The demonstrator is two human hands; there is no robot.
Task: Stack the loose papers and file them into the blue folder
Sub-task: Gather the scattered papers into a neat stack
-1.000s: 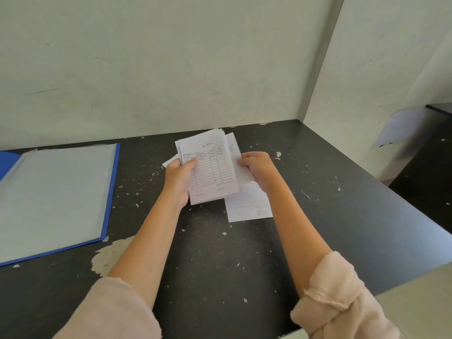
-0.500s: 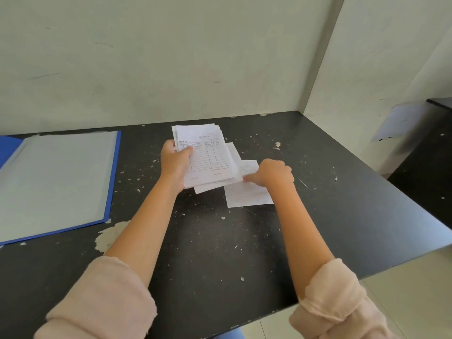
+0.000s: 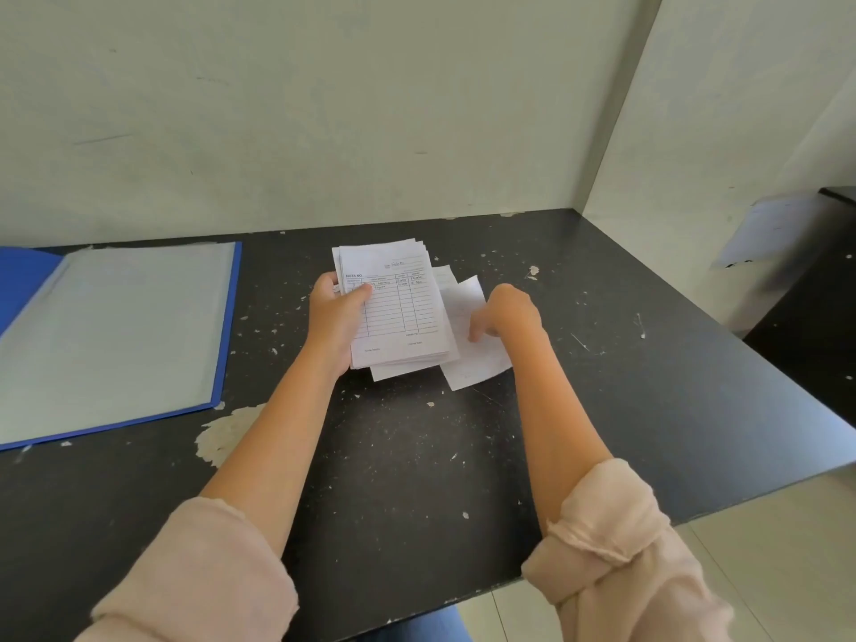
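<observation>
Gripping stack (image 3: 398,312) in left hand (image 3: 336,312); right hand (image 3: 507,312) pinches sheet (image 3: 477,359).

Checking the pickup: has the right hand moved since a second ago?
Yes. The right hand left the stack, going right onto the loose sheet.

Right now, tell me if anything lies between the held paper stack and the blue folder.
Nothing visible does. Only bare tabletop lies between the paper stack in the left hand and the open blue folder.
</observation>
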